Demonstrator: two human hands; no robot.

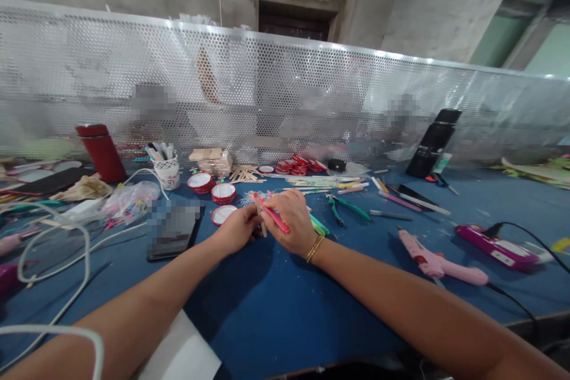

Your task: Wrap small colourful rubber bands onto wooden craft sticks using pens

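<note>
My right hand [294,221], with a gold bracelet at the wrist, is closed round a pinkish-red marker pen [276,219]. Just to its left, my left hand [238,230] pinches a pale flat craft stick [263,228], and the pen's upper end is close to it. Whether the pen touches the stick I cannot tell. Small coloured bits [253,196] lie beyond my hands. A white round lid with a red rim [223,214] rests beside my left hand, and green markers [319,224] lie by my right wrist.
Green-handled pliers [351,208], a pink glue gun [430,258] and a purple power strip [496,246] are on the right. Left are a tablet [176,231], white cables [86,249], a pen cup [167,173] and a red flask [102,153]. A perforated metal screen [285,71] stands behind.
</note>
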